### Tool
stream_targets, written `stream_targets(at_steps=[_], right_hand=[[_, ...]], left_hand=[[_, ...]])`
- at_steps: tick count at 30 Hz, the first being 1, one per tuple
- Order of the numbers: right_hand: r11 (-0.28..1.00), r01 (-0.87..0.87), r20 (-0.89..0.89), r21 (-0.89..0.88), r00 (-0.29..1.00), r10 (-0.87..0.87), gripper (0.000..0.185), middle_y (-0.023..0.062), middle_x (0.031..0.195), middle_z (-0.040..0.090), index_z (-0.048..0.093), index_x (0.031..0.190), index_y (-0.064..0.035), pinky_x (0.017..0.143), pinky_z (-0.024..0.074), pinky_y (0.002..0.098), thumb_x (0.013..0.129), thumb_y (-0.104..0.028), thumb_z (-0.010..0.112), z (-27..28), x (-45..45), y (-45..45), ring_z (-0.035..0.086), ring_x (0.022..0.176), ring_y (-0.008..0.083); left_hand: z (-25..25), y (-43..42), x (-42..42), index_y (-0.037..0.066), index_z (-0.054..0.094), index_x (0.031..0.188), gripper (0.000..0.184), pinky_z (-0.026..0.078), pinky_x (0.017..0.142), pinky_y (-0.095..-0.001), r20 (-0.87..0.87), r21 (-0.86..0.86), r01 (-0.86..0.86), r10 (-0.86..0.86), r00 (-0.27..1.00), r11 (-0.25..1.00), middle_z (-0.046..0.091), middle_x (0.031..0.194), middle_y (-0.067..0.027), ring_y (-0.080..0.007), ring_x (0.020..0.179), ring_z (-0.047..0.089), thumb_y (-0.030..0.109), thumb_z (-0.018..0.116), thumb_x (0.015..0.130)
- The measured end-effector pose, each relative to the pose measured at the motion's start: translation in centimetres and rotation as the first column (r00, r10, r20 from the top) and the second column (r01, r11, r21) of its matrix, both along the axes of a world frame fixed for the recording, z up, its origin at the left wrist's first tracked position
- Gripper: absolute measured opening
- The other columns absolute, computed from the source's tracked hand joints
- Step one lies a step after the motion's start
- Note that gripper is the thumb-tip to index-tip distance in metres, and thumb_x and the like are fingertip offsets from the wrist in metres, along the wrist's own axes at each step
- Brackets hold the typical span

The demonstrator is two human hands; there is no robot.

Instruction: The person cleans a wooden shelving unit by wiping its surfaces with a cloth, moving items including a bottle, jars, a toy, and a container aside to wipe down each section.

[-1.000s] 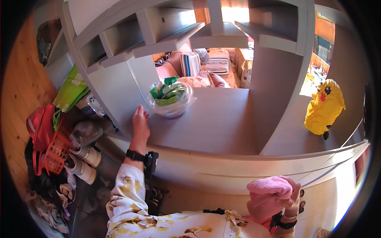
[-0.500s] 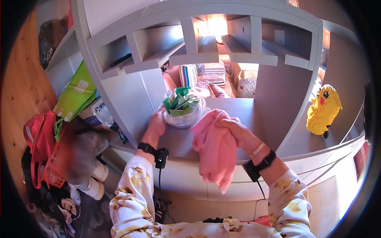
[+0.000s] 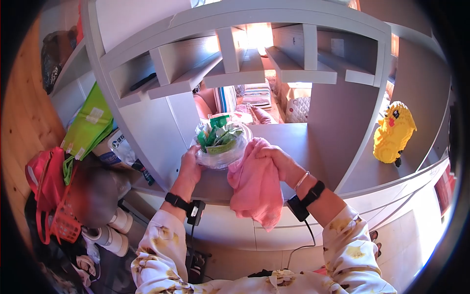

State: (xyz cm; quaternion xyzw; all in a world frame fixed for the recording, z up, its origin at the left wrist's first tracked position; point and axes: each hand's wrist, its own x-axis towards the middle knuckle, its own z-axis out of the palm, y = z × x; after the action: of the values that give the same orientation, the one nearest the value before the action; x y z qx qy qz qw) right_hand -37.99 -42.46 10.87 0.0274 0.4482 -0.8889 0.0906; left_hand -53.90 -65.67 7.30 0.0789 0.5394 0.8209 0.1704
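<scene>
My left hand (image 3: 191,164) grips the left side of a clear plastic bowl (image 3: 220,159) filled with green and white small packets (image 3: 221,136). The bowl is above the grey cabinet shelf (image 3: 293,142), at its left part; I cannot tell whether it rests there. A pink cloth (image 3: 257,188) is bunched in my right hand (image 3: 275,159), and it hangs down over the shelf's front edge. The cloth's upper left part touches the right side of the bowl. The thumb of my left hand lies against the rim, while its other fingers are mostly hidden.
On the right shelf stands a yellow brick-built chick figure (image 3: 393,132). Slatted compartments (image 3: 230,54) span above the opening, with a striped cushion (image 3: 225,99) beyond. To the left are a green bag (image 3: 90,125), a red basket (image 3: 65,220) and white shoes (image 3: 115,240).
The bowl appears lifted or tilted slightly, still in my left hand. My right hand and the pink cloth have shifted a little left, closer against the bowl. The whole view has moved slightly.
</scene>
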Motion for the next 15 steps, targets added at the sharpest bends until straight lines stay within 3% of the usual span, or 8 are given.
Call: stream_targets(at_steps=[2, 4, 5, 8, 10, 12, 14, 15], right_hand=[[0.999, 0.045, -0.015, 0.021, 0.999, -0.045, 0.030, 0.0145, 0.099, 0.063, 0.057, 0.105, -0.0010, 0.084, 0.0519, 0.0359, 0.076, -0.009, 0.059, -0.2, 1.7, -0.3, 0.063, 0.089, 0.0252], [0.987, 0.151, -0.204, 0.059, 0.969, -0.136, 0.030, 0.0123, 0.098, 0.063, 0.057, 0.104, -0.0003, 0.083, 0.0516, 0.0361, 0.075, -0.008, 0.059, -0.3, 4.1, -0.8, 0.063, 0.088, 0.0238], [0.985, 0.160, -0.197, 0.056, 0.969, -0.147, 0.030, 0.0123, 0.098, 0.063, 0.057, 0.104, -0.0003, 0.083, 0.0516, 0.0361, 0.075, -0.008, 0.059, -0.2, 5.4, -0.8, 0.063, 0.088, 0.0238], [0.974, 0.193, -0.240, 0.122, 0.957, -0.160, 0.043, 0.0109, 0.101, 0.062, 0.054, 0.115, 0.0025, 0.089, 0.0477, 0.0343, 0.073, -0.006, 0.059, 0.1, 10.3, -0.8, 0.060, 0.095, 0.0210], [0.960, 0.238, -0.289, 0.149, 0.939, -0.187, 0.051, 0.0085, 0.108, 0.060, 0.050, 0.123, 0.0034, 0.089, 0.0458, 0.0300, 0.073, -0.002, 0.061, 0.2, 14.1, -0.9, 0.056, 0.101, 0.0155], [0.949, 0.273, -0.254, 0.160, 0.940, -0.227, 0.065, 0.0079, 0.111, 0.058, 0.042, 0.132, 0.0052, 0.094, 0.0401, 0.0283, 0.070, -0.001, 0.062, -0.1, 18.2, -0.6, 0.052, 0.106, 0.0150], [0.892, 0.289, -0.275, 0.348, 0.941, -0.197, 0.075, 0.0085, 0.109, 0.059, 0.035, 0.137, 0.0066, 0.097, 0.0370, 0.0287, 0.068, 0.001, 0.063, -0.7, 22.0, -0.1, 0.053, 0.106, 0.0169], [0.921, 0.294, -0.307, 0.254, 0.928, -0.211, 0.081, 0.0095, 0.109, 0.060, 0.029, 0.139, 0.0083, 0.099, 0.0340, 0.0282, 0.067, 0.002, 0.064, -0.4, 23.9, -0.4, 0.053, 0.107, 0.0180]], left_hand=[[1.4, 0.1, 2.2, 0.001, 0.050, 0.122, 0.040, 0.049, 0.084, -0.0459, 0.011, -0.087, -0.017, 0.018, 1.000, 0.996, 0.059, 0.115, -0.0141, -0.0272, 0.100, 0.060, 0.027, 0.042, 0.092], [2.1, -0.3, 4.6, 0.002, 0.049, 0.124, 0.040, 0.051, 0.081, -0.0442, -0.051, 0.053, 0.176, -0.173, 0.984, 0.983, 0.059, 0.115, -0.0124, -0.0260, 0.098, 0.062, 0.027, 0.044, 0.093], [2.6, -0.4, 6.0, 0.002, 0.049, 0.124, 0.040, 0.051, 0.081, -0.0442, -0.044, 0.049, 0.185, -0.183, 0.982, 0.981, 0.059, 0.115, -0.0124, -0.0260, 0.098, 0.062, 0.027, 0.044, 0.093], [3.1, -0.4, 10.0, 0.002, 0.049, 0.125, 0.038, 0.050, 0.085, -0.0427, -0.100, -0.013, 0.183, -0.184, 0.978, 0.983, 0.059, 0.116, -0.0106, -0.0238, 0.101, 0.061, 0.026, 0.045, 0.095], [2.2, -0.5, 12.5, 0.001, 0.049, 0.124, 0.036, 0.051, 0.082, -0.0345, -0.119, 0.023, 0.165, -0.161, 0.980, 0.986, 0.057, 0.117, -0.0079, -0.0182, 0.104, 0.058, 0.021, 0.050, 0.094], [1.8, -0.2, 16.0, 0.002, 0.047, 0.126, 0.037, 0.049, 0.084, -0.0321, -0.112, 0.047, 0.195, -0.189, 0.976, 0.980, 0.057, 0.117, -0.0066, -0.0165, 0.105, 0.056, 0.019, 0.050, 0.093], [1.2, 0.3, 19.5, 0.002, 0.045, 0.128, 0.038, 0.048, 0.085, -0.0297, -0.110, 0.074, 0.229, -0.220, 0.969, 0.971, 0.056, 0.118, -0.0054, -0.0148, 0.106, 0.055, 0.017, 0.051, 0.093], [0.8, 0.5, 21.2, 0.002, 0.043, 0.129, 0.039, 0.046, 0.086, -0.0274, -0.125, 0.055, 0.229, -0.221, 0.967, 0.972, 0.056, 0.118, -0.0049, -0.0132, 0.105, 0.054, 0.015, 0.052, 0.093]])
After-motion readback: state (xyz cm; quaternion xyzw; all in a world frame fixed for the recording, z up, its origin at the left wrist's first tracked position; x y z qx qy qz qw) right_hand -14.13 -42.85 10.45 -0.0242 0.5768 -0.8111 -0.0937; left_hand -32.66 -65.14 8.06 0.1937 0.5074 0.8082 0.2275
